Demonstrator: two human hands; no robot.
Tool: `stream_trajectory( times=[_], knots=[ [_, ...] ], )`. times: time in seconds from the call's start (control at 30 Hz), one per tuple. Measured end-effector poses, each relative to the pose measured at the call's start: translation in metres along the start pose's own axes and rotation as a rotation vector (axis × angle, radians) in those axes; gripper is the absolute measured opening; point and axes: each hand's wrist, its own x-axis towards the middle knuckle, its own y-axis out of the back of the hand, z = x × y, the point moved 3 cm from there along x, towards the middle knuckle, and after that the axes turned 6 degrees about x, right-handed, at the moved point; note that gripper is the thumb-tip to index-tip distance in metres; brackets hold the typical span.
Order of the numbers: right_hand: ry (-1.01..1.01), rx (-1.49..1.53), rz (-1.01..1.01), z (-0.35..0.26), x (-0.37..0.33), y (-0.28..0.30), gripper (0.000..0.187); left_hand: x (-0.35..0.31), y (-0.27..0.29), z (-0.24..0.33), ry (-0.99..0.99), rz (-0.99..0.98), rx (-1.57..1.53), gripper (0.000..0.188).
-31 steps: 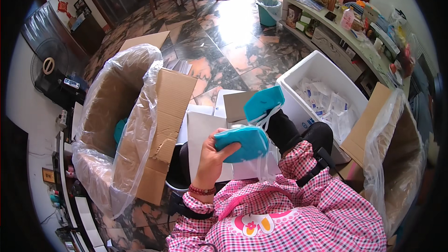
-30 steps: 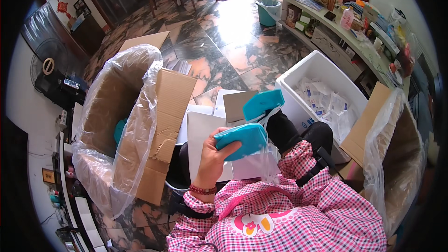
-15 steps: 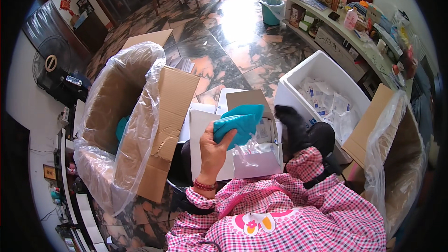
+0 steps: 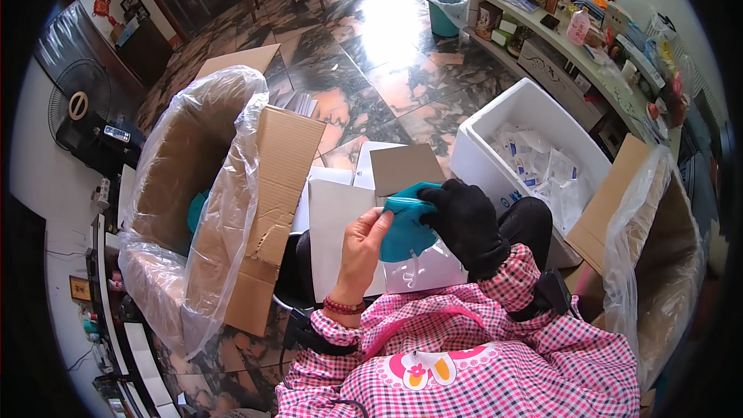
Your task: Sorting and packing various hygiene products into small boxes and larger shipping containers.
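Observation:
A small stack of teal folded face masks [image 4: 405,234] is pinched at its upper left edge by my bare left hand [image 4: 359,251]. My right hand [image 4: 467,228], in a black glove, closes its fingers on the stack's upper right corner. Pale straps [image 4: 412,272] hang below the masks. Beneath my hands an opened white box [image 4: 340,220] sits at my lap, its flaps spread. The masks and my right hand cover most of its inside.
On the left stands a plastic-lined carton [image 4: 280,178] with a teal item [image 4: 196,210] inside. A white foam box [image 4: 474,143] at the right holds several clear packets [image 4: 542,161]. Another lined carton [image 4: 611,205] is at far right. A dark bucket [image 4: 292,282] stands beside my left forearm.
My right hand has come from beside the foam box onto the masks. The left hand has shifted its hold to the edge, and the masks have tipped downward.

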Motion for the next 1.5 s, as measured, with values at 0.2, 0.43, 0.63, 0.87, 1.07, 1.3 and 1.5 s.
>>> stream_trajectory(
  times=[0.2,0.43,0.63,0.87,1.07,1.3,1.5],
  knots=[
    [0.197,-0.12,-0.186,0.016,-0.004,0.021,0.029,0.012,0.031,0.005,-0.045,0.134,0.076,0.023],
    [0.345,0.141,-0.157,-0.017,0.017,0.018,0.047,0.017,0.004,0.025,-0.218,0.069,0.593,0.02],
    [0.24,-0.027,-0.298,-0.005,0.006,0.0,0.028,0.014,-0.007,0.029,-0.282,-0.016,0.678,0.012],
    [0.042,0.181,-0.25,0.018,0.003,0.021,0.019,0.008,0.017,0.011,-0.189,-0.077,0.444,0.018],
    [0.08,0.402,-0.105,0.022,-0.004,0.01,0.021,0.013,0.013,0.007,-0.264,-0.087,0.5,0.025],
    [0.079,0.281,-0.44,0.033,0.0,0.042,0.021,0.016,0.03,0.023,-0.302,0.001,0.357,0.039],
    [0.025,0.944,-0.453,0.026,0.002,0.056,0.028,0.018,0.039,0.032,-0.38,0.093,0.47,0.046]
  ],
)
